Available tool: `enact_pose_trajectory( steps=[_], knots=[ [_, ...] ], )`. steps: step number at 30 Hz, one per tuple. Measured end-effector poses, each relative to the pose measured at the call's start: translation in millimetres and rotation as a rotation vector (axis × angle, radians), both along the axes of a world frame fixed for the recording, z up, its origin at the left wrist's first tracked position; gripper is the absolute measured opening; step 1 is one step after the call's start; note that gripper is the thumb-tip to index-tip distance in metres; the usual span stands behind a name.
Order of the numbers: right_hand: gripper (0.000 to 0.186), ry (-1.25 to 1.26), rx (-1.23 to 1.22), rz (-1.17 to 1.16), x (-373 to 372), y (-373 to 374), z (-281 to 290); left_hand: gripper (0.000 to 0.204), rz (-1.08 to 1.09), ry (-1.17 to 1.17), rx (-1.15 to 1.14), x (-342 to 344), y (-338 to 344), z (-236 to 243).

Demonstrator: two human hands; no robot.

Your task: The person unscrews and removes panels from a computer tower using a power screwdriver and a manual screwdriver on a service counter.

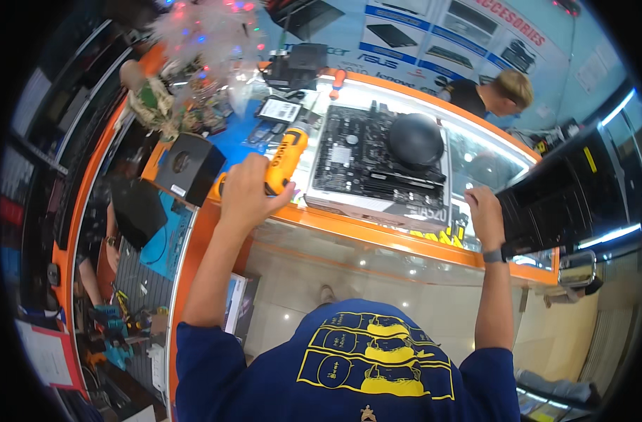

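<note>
1. Orange-edged glass surface [377, 234] in a shop: it carries the work, with cluttered things to the left of it, so good practice is to keep a free patch to set tools down.
2. Black computer case [563, 190]: it stands open at the right, just beside the work; elbow and wrist are best kept off its edge.
3. Printed box [377, 212]: it lies flat on the surface, serving as a stand; it should sit square, since a light carton may slide.
4. Motherboard [356, 156]: it lies face up on the box, between the two hands; handling it by the edges would be safest.
5. Black box [189, 167]: it sits to the left, near the drill.
6. Yellow drill [287, 158]: it is left of the motherboard, its nose pointing away from the person; the tip deserves care, as a swing rightward could scrape the parts.
7. Left hand [245, 186]: wrapped over the drill's handle, thumb along the back; a firm, level grip suits this.
8. Right hand [484, 214]: fingers loosely bent beside the box; whether they pinch anything small cannot be told.
9. Black dome [416, 141]: it appears over the motherboard's far right part; bumping it seems a risk.
10. Orange-handled screwdriver [337, 84]: it lies at the far edge.
</note>
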State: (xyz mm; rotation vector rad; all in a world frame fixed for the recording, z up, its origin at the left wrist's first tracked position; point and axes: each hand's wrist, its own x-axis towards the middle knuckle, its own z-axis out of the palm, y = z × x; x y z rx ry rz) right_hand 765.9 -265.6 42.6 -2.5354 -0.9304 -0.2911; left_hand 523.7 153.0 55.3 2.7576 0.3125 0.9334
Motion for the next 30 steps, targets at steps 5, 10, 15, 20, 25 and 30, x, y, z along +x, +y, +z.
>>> enact_pose_trajectory(
  steps=[5, 10, 15, 20, 25, 30],
  knots=[
    [0.013, -0.037, -0.043, -0.005, -6.1, 8.0, 0.7, 0.051, -0.049, 0.075, 0.077, -2.5, 11.9, -12.6],
    [0.013, -0.032, -0.05, -0.01, -7.2, 10.1, 3.3, 0.053, -0.069, 0.095, 0.181, 5.8, 10.8, -17.4],
    [0.02, -0.042, -0.016, -0.044, -14.6, 8.4, 8.3, 0.05, -0.045, 0.276, 0.135, 10.1, 8.7, -12.7],
    [0.027, -0.25, 0.322, -0.118, -78.7, -2.8, 85.6, 0.054, -0.077, 0.235, 0.231, 1.6, 4.3, -11.6],
    [0.041, -0.872, 0.869, -0.244, -79.7, -138.9, 114.0, 0.067, -0.107, 0.301, 0.023, -3.3, -3.8, 5.6],
    [0.109, -0.453, 0.935, -0.431, -20.7, -160.5, 86.9, 0.055, -0.041, 0.076, -0.065, -11.0, -80.5, 92.5]
  ],
)
